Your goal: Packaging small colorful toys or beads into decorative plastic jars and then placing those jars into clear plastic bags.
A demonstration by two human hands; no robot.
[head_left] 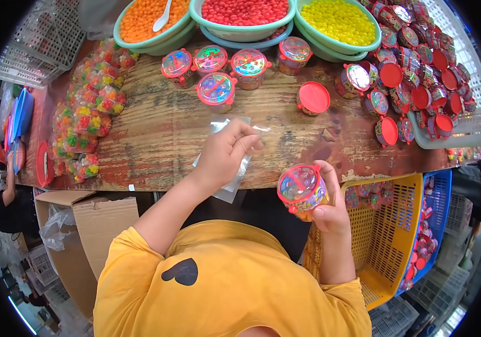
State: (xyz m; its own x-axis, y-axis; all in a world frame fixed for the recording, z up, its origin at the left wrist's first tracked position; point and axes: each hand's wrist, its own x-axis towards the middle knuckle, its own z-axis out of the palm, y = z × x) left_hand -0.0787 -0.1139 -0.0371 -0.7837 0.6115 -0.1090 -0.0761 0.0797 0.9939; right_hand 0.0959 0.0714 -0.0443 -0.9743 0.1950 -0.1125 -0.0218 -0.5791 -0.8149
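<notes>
Lidded tub (302,190) is grasped in your right hand (332,210), left hand (227,149) seemingly pinching a white strip (262,129): probably sealing, needing alignment next.

Plastic bag (230,190) partly behind left hand (225,149)

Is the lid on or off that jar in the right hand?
On: the red-rimmed lid covers the top of the jar held in the right hand.

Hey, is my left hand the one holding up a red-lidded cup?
No, the red-lidded cup is in the right hand.
</notes>
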